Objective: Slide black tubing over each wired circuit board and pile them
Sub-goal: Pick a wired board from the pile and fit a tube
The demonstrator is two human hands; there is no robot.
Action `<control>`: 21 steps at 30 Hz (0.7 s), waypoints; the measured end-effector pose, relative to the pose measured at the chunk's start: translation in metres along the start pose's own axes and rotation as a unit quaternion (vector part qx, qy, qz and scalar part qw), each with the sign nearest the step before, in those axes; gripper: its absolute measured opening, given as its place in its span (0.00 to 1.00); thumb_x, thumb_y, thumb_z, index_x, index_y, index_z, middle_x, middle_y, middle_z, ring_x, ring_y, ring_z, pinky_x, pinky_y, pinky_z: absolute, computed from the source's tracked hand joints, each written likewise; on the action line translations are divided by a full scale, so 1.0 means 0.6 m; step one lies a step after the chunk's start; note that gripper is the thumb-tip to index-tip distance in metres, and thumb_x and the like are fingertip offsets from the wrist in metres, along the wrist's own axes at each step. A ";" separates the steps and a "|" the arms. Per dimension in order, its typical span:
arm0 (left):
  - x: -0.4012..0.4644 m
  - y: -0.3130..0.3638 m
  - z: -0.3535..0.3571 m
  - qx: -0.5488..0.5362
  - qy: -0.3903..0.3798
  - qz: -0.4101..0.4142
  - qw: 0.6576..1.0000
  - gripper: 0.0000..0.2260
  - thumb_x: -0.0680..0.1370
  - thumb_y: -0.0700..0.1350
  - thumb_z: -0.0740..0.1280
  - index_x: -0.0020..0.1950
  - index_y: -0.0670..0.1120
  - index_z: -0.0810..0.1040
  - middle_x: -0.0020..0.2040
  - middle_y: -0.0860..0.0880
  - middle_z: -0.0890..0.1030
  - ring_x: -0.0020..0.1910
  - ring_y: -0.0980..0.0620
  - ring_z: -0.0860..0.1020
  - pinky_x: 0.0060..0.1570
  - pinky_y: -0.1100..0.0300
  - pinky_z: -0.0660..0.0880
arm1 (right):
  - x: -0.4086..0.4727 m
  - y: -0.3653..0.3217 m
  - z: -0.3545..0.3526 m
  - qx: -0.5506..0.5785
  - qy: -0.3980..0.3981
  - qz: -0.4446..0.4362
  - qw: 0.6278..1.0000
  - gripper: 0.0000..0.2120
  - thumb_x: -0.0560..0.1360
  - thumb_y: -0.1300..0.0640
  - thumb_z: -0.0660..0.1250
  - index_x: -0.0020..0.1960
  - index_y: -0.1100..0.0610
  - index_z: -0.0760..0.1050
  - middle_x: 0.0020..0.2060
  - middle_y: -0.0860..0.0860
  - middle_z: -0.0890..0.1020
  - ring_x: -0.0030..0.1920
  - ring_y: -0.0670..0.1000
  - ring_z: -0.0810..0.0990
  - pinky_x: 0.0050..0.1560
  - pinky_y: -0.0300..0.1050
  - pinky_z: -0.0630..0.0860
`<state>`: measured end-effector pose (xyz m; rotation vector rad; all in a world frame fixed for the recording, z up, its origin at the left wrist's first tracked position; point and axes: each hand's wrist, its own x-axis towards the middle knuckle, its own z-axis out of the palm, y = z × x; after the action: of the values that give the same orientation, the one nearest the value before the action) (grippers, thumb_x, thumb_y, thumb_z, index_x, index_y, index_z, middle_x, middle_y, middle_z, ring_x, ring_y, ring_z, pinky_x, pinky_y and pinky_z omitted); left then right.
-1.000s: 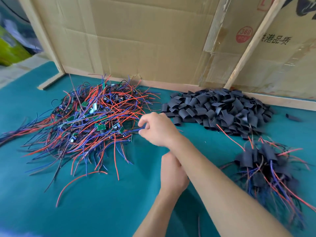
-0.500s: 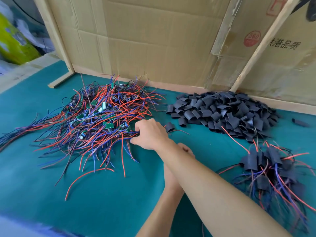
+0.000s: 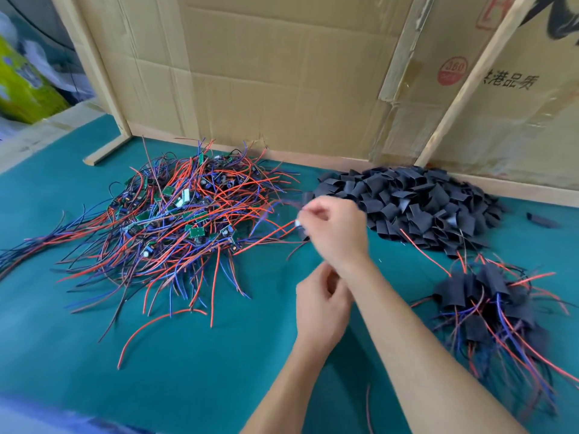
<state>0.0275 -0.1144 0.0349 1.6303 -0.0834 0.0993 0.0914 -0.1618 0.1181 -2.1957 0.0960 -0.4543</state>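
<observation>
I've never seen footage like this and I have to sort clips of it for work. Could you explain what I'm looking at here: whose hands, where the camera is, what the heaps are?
There is no machine here. A person wears a camera on the head, so the single view looks forward and down at their own two bare arms over a green table.

Three heaps lie on it. On the left is a tangle of small green circuit boards with red and blue wires. Behind the hands lies a heap of short black tubing pieces. On the right is the finished pile, boards already sleeved in tubing.

The right hand reaches across and pinches a wired board pulled from the tangle; blur hides the details. The left hand waits below with curled fingers; whether it holds anything is unclear. Cardboard walls the back.
</observation>
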 end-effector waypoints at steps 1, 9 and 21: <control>-0.001 0.003 0.003 -0.022 0.002 -0.005 1.000 0.08 0.76 0.49 0.62 0.41 0.48 0.77 0.32 0.53 0.79 0.30 0.58 0.75 0.35 0.56 0.74 | -0.006 0.013 -0.028 0.059 0.026 0.039 0.997 0.04 0.70 0.55 0.72 0.38 0.53 0.83 0.31 0.46 0.85 0.36 0.49 0.85 0.44 0.48 0.81; -0.001 0.002 0.001 -0.036 0.015 0.002 0.999 0.18 0.81 0.55 0.56 0.47 0.49 0.83 0.39 0.48 0.84 0.38 0.51 0.81 0.39 0.57 0.77 | -0.156 0.098 -0.078 0.022 -0.027 -0.017 0.999 0.04 0.76 0.58 0.74 0.45 0.49 0.85 0.40 0.40 0.86 0.43 0.44 0.85 0.47 0.41 0.79; 0.000 -0.003 0.011 -0.021 0.090 -0.010 0.996 0.11 0.86 0.46 0.57 0.46 0.54 0.73 0.37 0.49 0.82 0.29 0.52 0.80 0.32 0.56 0.76 | 0.041 0.056 -0.066 -0.175 -0.164 0.017 0.971 0.08 0.73 0.60 0.72 0.45 0.47 0.84 0.43 0.45 0.87 0.51 0.48 0.84 0.53 0.42 0.77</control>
<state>0.0278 -0.1206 0.0326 1.5727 0.0684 0.2281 0.1030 -0.2176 0.1211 -2.5811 0.0360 -0.0499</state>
